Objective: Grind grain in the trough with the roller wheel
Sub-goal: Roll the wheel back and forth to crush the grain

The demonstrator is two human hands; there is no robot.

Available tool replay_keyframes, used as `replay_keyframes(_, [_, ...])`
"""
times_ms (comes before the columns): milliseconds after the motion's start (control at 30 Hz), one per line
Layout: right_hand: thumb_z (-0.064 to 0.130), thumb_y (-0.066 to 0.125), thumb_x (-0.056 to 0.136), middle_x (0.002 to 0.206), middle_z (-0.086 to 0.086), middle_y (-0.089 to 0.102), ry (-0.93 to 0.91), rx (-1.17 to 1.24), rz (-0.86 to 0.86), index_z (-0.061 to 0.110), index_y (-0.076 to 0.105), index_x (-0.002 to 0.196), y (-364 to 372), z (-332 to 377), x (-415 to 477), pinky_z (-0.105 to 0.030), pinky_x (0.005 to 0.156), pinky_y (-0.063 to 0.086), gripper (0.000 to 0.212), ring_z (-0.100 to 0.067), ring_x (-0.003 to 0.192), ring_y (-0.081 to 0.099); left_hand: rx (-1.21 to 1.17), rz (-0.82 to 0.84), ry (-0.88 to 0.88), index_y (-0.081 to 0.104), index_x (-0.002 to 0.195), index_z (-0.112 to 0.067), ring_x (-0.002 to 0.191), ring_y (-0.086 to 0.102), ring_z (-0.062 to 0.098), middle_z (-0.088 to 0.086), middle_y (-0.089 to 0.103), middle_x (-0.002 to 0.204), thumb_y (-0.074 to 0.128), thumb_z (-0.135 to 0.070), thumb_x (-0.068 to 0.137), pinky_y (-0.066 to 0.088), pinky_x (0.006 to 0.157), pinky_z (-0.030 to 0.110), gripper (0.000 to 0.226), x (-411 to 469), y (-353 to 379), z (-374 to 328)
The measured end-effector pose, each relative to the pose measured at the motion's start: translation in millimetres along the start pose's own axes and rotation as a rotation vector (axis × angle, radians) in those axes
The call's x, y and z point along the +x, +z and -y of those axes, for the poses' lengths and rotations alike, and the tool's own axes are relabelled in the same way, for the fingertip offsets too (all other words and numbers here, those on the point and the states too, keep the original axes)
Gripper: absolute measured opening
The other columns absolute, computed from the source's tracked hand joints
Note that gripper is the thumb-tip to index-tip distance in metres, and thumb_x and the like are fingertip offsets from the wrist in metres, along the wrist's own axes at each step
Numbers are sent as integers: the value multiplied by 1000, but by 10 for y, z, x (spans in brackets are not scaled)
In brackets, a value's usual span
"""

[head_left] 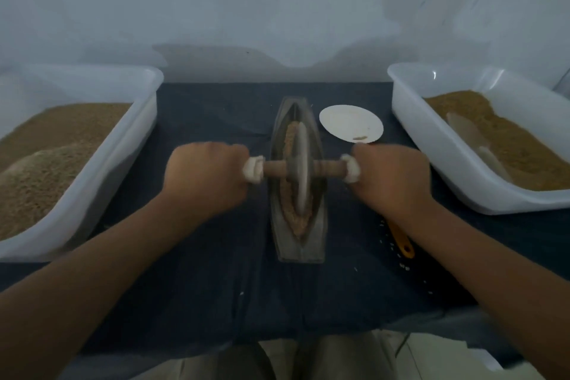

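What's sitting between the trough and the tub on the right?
In the head view, a white plate lies on the dark cloth between the trough and the right tub; nearer, an orange handle pokes out under the right forearm.

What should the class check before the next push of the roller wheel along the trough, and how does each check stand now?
1. Left hand grip on the axle: ok.
2. Right hand grip on the axle's other end: ok.
3. Roller wheel seated in the trough: ok.
4. Grain lying in the wheel's path: ok.
5. Plate clear of the trough: cannot tell.
6. Trough steady on the dark cloth: cannot tell.
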State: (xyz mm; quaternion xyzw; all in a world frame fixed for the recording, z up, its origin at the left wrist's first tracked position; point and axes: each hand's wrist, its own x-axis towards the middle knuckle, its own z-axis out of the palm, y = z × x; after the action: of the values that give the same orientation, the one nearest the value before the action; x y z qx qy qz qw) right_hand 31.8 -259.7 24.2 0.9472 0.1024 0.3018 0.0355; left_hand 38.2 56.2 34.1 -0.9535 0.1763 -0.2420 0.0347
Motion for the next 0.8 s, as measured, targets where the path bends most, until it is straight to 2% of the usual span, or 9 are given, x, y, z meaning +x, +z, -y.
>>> replay_keyframes(67, [58, 49, 90, 54, 12, 42, -46, 35, -18, 29, 49, 67, -31, -28, -232, -30, 41, 41, 36, -11, 44, 42, -35, -20, 47, 41, 63, -27, 39, 38, 20, -11, 35, 52, 82, -40, 74, 21, 50, 20, 44, -194, -58, -14])
replay_keyframes(133, [57, 52, 87, 55, 12, 43, -41, 46, -28, 28, 51, 67, -5, -46, -233, -27, 41, 36, 35, -13, 46, 42, -50, -8, 26, 43, 61, -26, 39, 38, 20, -11, 38, 51, 81, -38, 72, 20, 51, 20, 42, -161, -8, -12])
replay_keyframes(267, [53, 42, 103, 55, 8, 45, 21, -25, -16, 26, 49, 69, 202, -19, 286, -28, 44, 36, 44, -15, 46, 44, -11, 54, -89, 41, 63, -27, 54, 53, 24, -9, 45, 59, 62, -46, 82, 33, 54, 27, 35, 408, 186, 6])
replay_keyframes(367, [38, 53, 101, 58, 5, 46, 83, -44, -9, 22, 50, 69, 314, -14, 611, -30, 48, 31, 36, -19, 50, 45, -56, 68, -145, 43, 64, -26, 67, 65, 31, -4, 57, 69, 49, -53, 86, 41, 60, 32, 35, 745, 250, 12])
replay_keyframes(433, [36, 56, 100, 60, 4, 49, 84, -56, 30, 21, 53, 72, 295, -6, 632, -32, 49, 36, 32, -20, 53, 48, -64, 78, -166, 44, 65, -25, 66, 61, 29, -3, 60, 71, 44, -56, 88, 42, 60, 32, 38, 741, 255, -11])
replay_keyframes(500, [44, 49, 103, 60, 4, 50, 42, -49, 27, 23, 52, 72, 235, -12, 500, -33, 48, 40, 37, -20, 52, 48, -64, 89, -163, 44, 65, -25, 60, 56, 26, -5, 55, 66, 54, -50, 90, 40, 58, 30, 36, 548, 234, -19])
replay_keyframes(600, [53, 47, 96, 55, 11, 38, -65, -9, -44, 28, 46, 68, 60, -29, 157, -27, 43, 34, 38, -15, 45, 40, -65, 6, -65, 40, 64, -26, 48, 50, 24, -7, 49, 57, 71, -42, 86, 32, 50, 25, 41, 86, 137, -7])
replay_keyframes(700, [54, 50, 85, 58, 14, 36, -108, 77, -46, 29, 46, 68, -30, -53, -138, -27, 43, 33, 31, -13, 47, 38, -89, -86, 31, 43, 63, -25, 39, 39, 22, -7, 42, 52, 69, -45, 87, 19, 50, 20, 41, -171, 27, -7])
replay_keyframes(800, [56, 48, 89, 56, 13, 39, -38, 25, -30, 28, 47, 68, 76, -65, -78, -26, 43, 35, 36, -13, 46, 40, -51, -62, 8, 45, 62, -24, 41, 45, 24, -5, 45, 53, 70, -44, 87, 25, 50, 22, 41, 18, 118, -6])
